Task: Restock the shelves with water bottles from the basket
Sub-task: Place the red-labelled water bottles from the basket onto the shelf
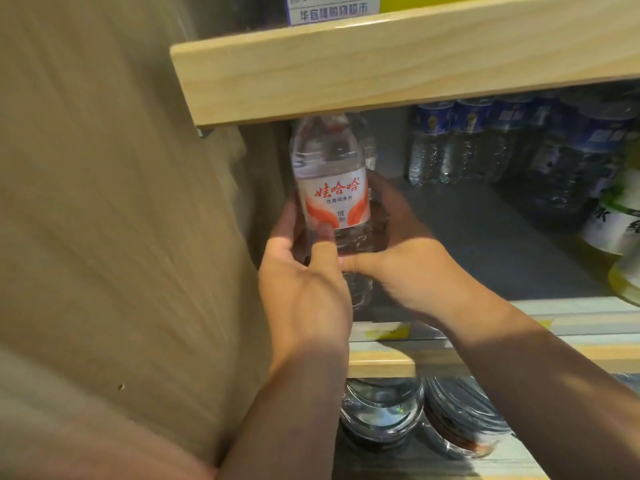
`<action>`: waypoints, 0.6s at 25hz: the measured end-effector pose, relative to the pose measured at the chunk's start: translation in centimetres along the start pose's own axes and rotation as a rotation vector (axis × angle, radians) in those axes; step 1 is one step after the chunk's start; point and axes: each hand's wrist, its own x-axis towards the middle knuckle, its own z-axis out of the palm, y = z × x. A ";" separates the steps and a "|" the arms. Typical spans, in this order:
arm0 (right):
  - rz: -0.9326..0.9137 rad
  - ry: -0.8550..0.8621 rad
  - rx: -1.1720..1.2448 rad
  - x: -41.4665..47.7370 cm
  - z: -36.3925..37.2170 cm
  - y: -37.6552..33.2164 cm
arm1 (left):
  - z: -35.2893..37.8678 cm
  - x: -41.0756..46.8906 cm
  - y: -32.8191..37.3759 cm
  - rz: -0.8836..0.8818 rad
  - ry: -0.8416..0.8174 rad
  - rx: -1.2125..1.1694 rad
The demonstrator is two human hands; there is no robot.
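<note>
Forearms: left forearm (277,410) rises from 6 o'clock and right forearm (540,382) comes in from 4 o'clock; both are bare and meet at the middle.
Left hand (304,289): just below centre, curled round the bottle's left side; its thumb lies up the front under the label and its fingers wrap the label's left edge.
Right hand (408,268): toward 3 o'clock of the left hand; its fingers curl round the bottle's far right side and its thumb presses across the lower front, the tip against the left hand.
Water bottle (330,188): clear, with a white label and red characters, roughly upright and gripped by both hands. It is at centre, at the left end of the middle shelf, just beside the side panel. Whether its base touches the shelf cannot be told.
Upper shelf board (398,64): pale wood running from 11 to 2 o'clock, hiding the bottle's cap.
Side panel (121,202): wood grain, filling the 9 o'clock side.
Shelf floor (485,237): grey, at 3 o'clock of the hands.
Blue-labelled bottles (467,140): a row at 2 o'clock, at the back of the same shelf, well apart from the held bottle.
Green-and-white bottle (613,220): at the 3 o'clock edge, partly cut off.
Yellow tag (391,330): on the shelf's front edge, between the forearms.
Lower bottles (381,407): clear, seen from above at 5 o'clock on the shelf below.
Price label (329,8): at 12 o'clock, blurred.
</note>
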 end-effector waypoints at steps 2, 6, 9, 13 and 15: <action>0.052 0.010 -0.016 1.0 0.4 0.4 | 0.4 0.7 -0.8 -0.001 0.037 -0.007; 0.108 -0.013 -0.100 2.4 1.1 1.6 | 1.9 2.2 -1.7 -0.036 0.117 -0.090; 0.118 -0.029 -0.247 3.1 1.4 2.8 | 2.5 3.5 -2.8 -0.050 0.172 -0.063; 0.079 -0.012 -0.407 4.4 1.8 3.8 | 2.7 5.5 -4.2 -0.003 0.176 0.121; 0.063 0.007 -0.446 5.0 2.0 3.9 | 3.1 6.3 -4.7 -0.005 0.192 0.113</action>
